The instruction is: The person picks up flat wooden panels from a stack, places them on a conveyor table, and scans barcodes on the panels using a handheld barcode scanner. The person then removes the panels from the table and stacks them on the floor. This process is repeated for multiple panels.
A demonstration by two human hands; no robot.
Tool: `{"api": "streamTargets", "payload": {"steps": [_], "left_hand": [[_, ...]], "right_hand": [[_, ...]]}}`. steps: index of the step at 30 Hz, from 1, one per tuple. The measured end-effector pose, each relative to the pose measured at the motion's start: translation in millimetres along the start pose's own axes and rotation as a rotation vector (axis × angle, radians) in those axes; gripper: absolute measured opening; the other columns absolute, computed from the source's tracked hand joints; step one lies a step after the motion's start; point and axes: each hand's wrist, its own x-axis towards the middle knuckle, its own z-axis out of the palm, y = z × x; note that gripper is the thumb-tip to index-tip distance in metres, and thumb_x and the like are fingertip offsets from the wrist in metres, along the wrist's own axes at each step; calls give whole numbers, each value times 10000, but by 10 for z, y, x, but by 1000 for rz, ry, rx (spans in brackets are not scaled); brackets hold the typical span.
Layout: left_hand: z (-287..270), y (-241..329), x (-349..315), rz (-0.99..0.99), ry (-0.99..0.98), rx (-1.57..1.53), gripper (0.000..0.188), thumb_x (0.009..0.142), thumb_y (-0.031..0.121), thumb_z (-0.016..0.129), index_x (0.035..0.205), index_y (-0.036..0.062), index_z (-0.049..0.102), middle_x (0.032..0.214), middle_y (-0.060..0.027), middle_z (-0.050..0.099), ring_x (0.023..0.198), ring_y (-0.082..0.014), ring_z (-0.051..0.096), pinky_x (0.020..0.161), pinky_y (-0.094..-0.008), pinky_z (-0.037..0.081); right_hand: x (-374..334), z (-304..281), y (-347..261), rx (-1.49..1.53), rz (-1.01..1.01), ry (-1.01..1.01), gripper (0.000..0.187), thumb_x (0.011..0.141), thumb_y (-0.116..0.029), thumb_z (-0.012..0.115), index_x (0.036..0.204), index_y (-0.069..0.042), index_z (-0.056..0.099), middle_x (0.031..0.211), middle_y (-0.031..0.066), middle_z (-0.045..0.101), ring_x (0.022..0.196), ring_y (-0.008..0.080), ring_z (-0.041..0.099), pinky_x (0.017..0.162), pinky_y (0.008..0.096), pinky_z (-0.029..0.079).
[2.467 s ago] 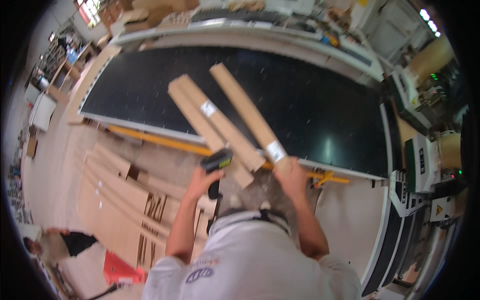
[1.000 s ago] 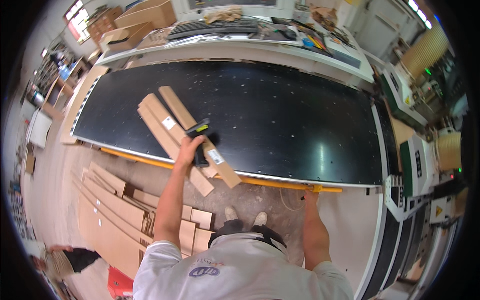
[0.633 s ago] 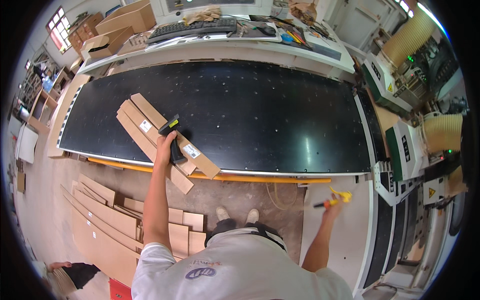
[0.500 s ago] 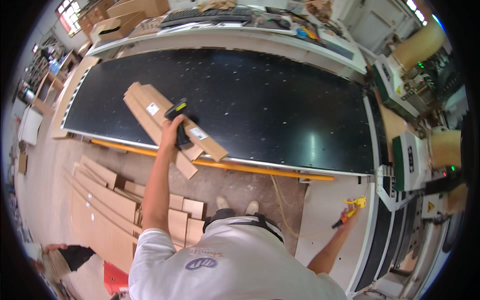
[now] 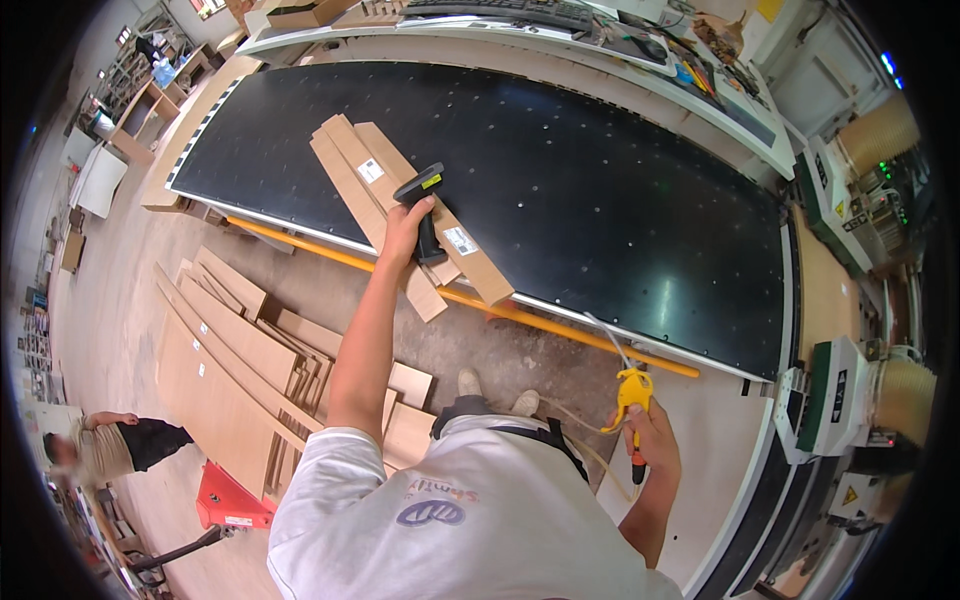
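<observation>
My left hand is wrapped round the grip of a black barcode scanner with a yellow mark on its head. The scanner is over several narrow wood-coloured strips, two of which show white labels. These strips lie slanted on the black machine table, and their near ends jut past its front edge. To the right, my right hand grips a yellow air blow gun, with its orange and black end pointing down. A thin hose runs at the gun's upper end.
A yellow rail runs along the table's front. Several stacked panels stand at left near a red pallet truck. Another person is beyond them. Machine heads stand at right, and a cluttered shelf with a keyboard at the back.
My right hand has brought the air blow gun left, from over the white panel toward my body, and turned it more upright. My left hand still holds the scanner over the strips. The view has shifted.
</observation>
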Motion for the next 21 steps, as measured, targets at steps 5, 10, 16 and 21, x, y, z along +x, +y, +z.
{"api": "streamTargets", "payload": {"steps": [5, 10, 16, 21], "left_hand": [[-83, -65, 53, 10, 22, 12, 346, 865, 315, 658, 881, -30, 669, 786, -60, 635, 667, -120, 580, 607, -261, 476], [-76, -110, 81, -49, 81, 65, 378, 824, 379, 687, 900, 9, 667, 762, -22, 604, 656, -113, 539, 593, -264, 436], [94, 83, -49, -70, 78, -62, 369, 857, 349, 667, 1046, 33, 632, 886, -50, 626, 777, -147, 605, 718, -292, 504], [-193, -201, 246, -18, -12, -19, 375, 890, 347, 669, 1058, 18, 605, 901, -10, 586, 799, -109, 550, 726, -255, 457]], "right_hand": [[-1, 111, -101, -11, -53, -249, 315, 998, -249, 384, 1117, 8, 523, 828, 83, 632, 436, 53, 432, 453, 197, 388], [74, 328, 72, 119, -126, -137, 344, 999, -322, 428, 958, -29, 603, 575, -35, 495, 417, 36, 393, 404, 213, 338], [460, -40, 686, 191, 118, 390, 400, 1013, -424, 379, 887, -80, 538, 666, 7, 492, 409, 80, 403, 377, 240, 337], [445, -417, 1086, 287, -32, 1009, 394, 999, -463, 401, 896, -93, 489, 720, 26, 498, 377, 96, 407, 341, 254, 344]]}}
